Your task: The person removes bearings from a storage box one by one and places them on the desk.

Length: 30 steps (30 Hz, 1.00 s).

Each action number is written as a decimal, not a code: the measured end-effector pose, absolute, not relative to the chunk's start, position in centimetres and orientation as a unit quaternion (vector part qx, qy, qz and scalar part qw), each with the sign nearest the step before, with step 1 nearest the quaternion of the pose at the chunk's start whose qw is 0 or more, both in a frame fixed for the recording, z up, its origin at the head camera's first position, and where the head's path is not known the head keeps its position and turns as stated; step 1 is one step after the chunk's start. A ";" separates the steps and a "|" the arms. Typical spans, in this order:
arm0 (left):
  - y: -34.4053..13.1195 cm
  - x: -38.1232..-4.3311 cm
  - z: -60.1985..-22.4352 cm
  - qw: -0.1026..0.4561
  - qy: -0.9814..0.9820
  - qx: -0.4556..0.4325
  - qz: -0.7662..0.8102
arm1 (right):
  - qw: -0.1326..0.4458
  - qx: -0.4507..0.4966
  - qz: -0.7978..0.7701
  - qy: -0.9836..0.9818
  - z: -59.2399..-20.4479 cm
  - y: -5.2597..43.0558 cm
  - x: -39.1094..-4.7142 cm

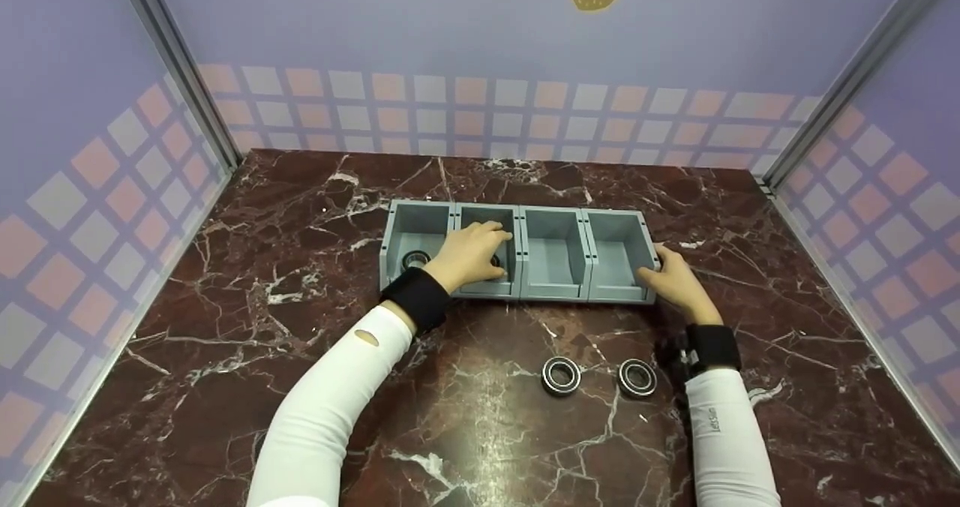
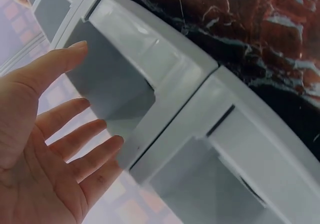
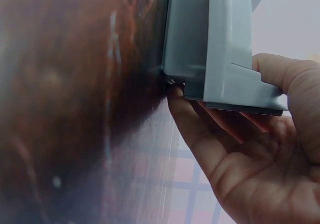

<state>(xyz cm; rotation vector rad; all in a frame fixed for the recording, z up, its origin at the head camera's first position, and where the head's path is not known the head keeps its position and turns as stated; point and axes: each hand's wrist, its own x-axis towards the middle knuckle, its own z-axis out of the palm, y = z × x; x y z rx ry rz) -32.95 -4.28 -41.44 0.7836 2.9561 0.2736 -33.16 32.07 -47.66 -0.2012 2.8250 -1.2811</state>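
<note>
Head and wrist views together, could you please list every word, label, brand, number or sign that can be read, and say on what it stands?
"Lets…", the rest too small and blurred to read surely: on the white fabric sleeve of the right arm.
No text can be made out on the row of four grey plastic bins or the two ring-shaped black-and-silver bearings in front of them.

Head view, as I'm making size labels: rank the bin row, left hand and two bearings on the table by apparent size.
1. Bin row
2. Left hand
3. Left bearing and right bearing: they look alike, so unranked.
</note>
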 end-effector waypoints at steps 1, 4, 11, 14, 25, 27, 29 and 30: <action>-4.2 -33.0 -41.6 0.037 0.962 0.255 0.086 | 0.018 -0.065 -0.412 0.908 -47.7 32.1 -33.2; -4.1 -33.0 -41.9 0.039 0.963 0.255 0.077 | 0.018 -0.066 -0.415 0.907 -47.6 31.9 -33.2; -3.7 -33.4 -42.5 0.034 0.964 0.259 0.052 | 0.015 -0.068 -0.426 0.902 -47.5 31.9 -33.3; -3.5 -33.6 -42.7 0.039 0.964 0.257 0.049 | 0.014 -0.067 -0.427 0.902 -47.6 31.9 -33.3; -2.8 -34.1 -43.0 0.046 0.970 0.238 0.025 | 0.007 -0.073 -0.432 0.899 -47.7 31.9 -33.2; -2.7 -34.2 -43.0 0.048 0.971 0.235 0.020 | 0.008 -0.072 -0.432 0.899 -47.7 31.9 -33.2; -2.6 -34.3 -43.1 0.050 0.972 0.231 0.019 | 0.009 -0.071 -0.429 0.900 -47.6 31.9 -33.1; -2.6 -34.3 -43.1 0.052 0.972 0.229 0.019 | 0.010 -0.069 -0.426 0.902 -47.6 31.9 -33.2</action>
